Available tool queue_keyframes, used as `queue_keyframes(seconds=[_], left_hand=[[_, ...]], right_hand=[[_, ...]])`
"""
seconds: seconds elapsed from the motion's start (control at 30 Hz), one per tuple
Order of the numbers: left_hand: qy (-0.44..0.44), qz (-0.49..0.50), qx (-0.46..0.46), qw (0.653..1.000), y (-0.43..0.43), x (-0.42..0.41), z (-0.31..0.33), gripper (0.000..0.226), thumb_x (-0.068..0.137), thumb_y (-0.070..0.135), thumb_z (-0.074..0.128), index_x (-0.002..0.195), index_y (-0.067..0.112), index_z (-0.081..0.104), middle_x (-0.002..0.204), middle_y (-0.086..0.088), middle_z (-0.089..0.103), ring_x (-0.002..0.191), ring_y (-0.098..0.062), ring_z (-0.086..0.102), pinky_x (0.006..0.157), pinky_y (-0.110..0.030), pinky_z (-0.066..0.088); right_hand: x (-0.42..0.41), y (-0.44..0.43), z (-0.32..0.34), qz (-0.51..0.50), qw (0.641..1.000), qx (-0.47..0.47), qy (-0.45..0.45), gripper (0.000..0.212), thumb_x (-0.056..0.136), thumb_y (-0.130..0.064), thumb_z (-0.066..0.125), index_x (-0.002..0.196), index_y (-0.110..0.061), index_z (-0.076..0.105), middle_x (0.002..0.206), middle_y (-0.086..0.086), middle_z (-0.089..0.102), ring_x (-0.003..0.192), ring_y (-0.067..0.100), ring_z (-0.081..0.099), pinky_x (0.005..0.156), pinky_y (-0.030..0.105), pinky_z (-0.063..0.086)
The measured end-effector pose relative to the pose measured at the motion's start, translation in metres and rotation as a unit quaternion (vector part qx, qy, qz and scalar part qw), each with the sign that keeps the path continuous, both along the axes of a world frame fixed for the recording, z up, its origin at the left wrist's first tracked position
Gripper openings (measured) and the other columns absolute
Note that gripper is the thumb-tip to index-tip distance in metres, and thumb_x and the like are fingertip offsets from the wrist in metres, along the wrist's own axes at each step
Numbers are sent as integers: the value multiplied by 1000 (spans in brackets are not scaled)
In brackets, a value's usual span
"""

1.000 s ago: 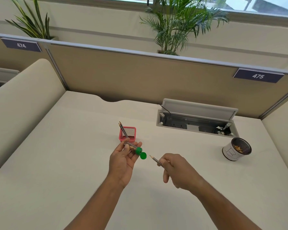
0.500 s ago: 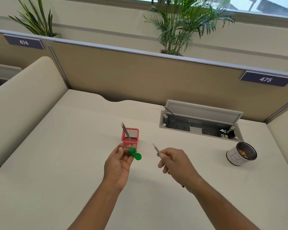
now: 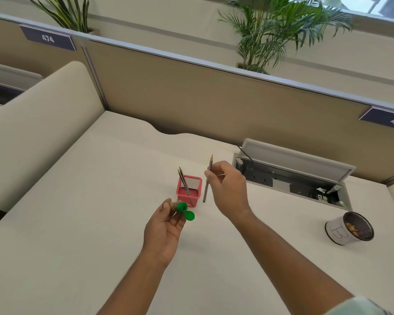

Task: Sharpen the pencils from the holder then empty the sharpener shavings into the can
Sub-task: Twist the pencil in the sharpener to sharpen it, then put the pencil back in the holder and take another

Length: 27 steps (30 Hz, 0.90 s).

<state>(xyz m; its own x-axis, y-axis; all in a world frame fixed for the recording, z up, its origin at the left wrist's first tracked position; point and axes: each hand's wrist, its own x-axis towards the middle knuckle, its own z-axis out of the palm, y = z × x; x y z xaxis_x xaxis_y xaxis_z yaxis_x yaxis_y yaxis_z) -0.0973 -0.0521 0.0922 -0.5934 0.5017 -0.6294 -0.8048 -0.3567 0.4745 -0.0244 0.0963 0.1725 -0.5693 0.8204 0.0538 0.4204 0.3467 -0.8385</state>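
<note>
A pink mesh pencil holder (image 3: 190,191) stands mid-desk with two pencils (image 3: 183,180) leaning in it, tips up. My right hand (image 3: 228,189) grips a grey pencil (image 3: 207,181) nearly upright, point up, just right of the holder. My left hand (image 3: 166,226) sits in front of the holder, palm up, closed on a clear sharpener tube with a green cap (image 3: 182,208) whose lid hangs open; shavings show inside. A white can (image 3: 349,228) with shavings in it stands at the right.
An open cable tray (image 3: 291,178) with sockets and plugs is sunk in the desk behind my right hand. Beige partition panels (image 3: 191,92) close off the back and left; plants rise behind them.
My right hand has moved forward and left with the pencil, turning it from flat to upright beside the holder. My left hand with the sharpener has barely shifted. The camera has tilted.
</note>
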Motion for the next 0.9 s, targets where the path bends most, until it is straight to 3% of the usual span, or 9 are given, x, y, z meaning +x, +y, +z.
queue_keyframes(seconds=[0.07, 0.2, 0.27, 0.33, 0.4, 0.47, 0.57, 0.9], left_hand=[[-3, 1, -6, 1000, -1, -1, -3, 17, 110, 13, 55, 121, 7, 66, 91, -11, 80, 95, -27, 75, 93, -42, 58], [-12, 9, -11, 1000, -1, -4, -8, 16, 109, 13, 56, 118, 6, 67, 92, -12, 79, 96, -26, 73, 91, -40, 57], [-16, 12, -11, 1000, 0, -6, -10, 16, 109, 13, 56, 117, 6, 68, 94, -13, 79, 96, -26, 73, 91, -40, 56], [-19, 13, -10, 1000, 0, -7, -13, 17, 109, 14, 56, 117, 5, 68, 94, -13, 79, 96, -26, 73, 91, -40, 56], [-21, 14, -10, 1000, 1, -10, -15, 17, 109, 14, 56, 117, 5, 68, 93, -13, 79, 95, -26, 73, 91, -40, 57], [-24, 15, -10, 1000, 2, -11, -15, 17, 108, 13, 57, 117, 5, 68, 92, -13, 79, 94, -26, 73, 91, -40, 57], [-26, 17, -13, 999, 5, -13, -17, 16, 108, 12, 57, 117, 4, 68, 91, -13, 79, 95, -27, 72, 93, -41, 57], [-31, 13, -12, 999, 9, -11, -20, 19, 109, 13, 56, 119, 3, 67, 93, -15, 78, 97, -28, 71, 94, -42, 57]], right_hand=[[-13, 3, -4, 2, 1000, 6, 8, 8, 101, -23, 65, 108, -20, 68, 93, -10, 68, 86, 0, 65, 69, 4, 44], [-37, 9, -18, -9, 999, 38, -10, 13, 100, -23, 66, 112, -17, 69, 98, -6, 72, 86, 8, 67, 68, 6, 45], [-47, 12, -30, -16, 998, 49, -37, 14, 100, -27, 66, 112, -19, 70, 101, -4, 75, 89, 11, 68, 70, 15, 52], [-55, 14, -44, -16, 996, 56, -64, 13, 99, -30, 66, 108, -21, 70, 101, -2, 77, 90, 17, 71, 79, 33, 60], [-61, 16, -57, -8, 991, 82, -105, 14, 98, -33, 65, 107, -24, 70, 99, -2, 78, 91, 20, 70, 90, 41, 56], [-64, 17, -66, 5, 981, 112, -157, 16, 100, -37, 62, 110, -26, 68, 100, -3, 77, 92, 19, 68, 92, 35, 44], [-67, 18, -79, 25, 967, 133, -214, 17, 101, -40, 58, 112, -29, 65, 101, -4, 75, 95, 20, 63, 83, 35, 28], [-69, 21, -101, 61, 931, 192, -304, 24, 100, -45, 56, 120, -32, 63, 100, 1, 67, 98, 21, 58, 87, 41, 40]])
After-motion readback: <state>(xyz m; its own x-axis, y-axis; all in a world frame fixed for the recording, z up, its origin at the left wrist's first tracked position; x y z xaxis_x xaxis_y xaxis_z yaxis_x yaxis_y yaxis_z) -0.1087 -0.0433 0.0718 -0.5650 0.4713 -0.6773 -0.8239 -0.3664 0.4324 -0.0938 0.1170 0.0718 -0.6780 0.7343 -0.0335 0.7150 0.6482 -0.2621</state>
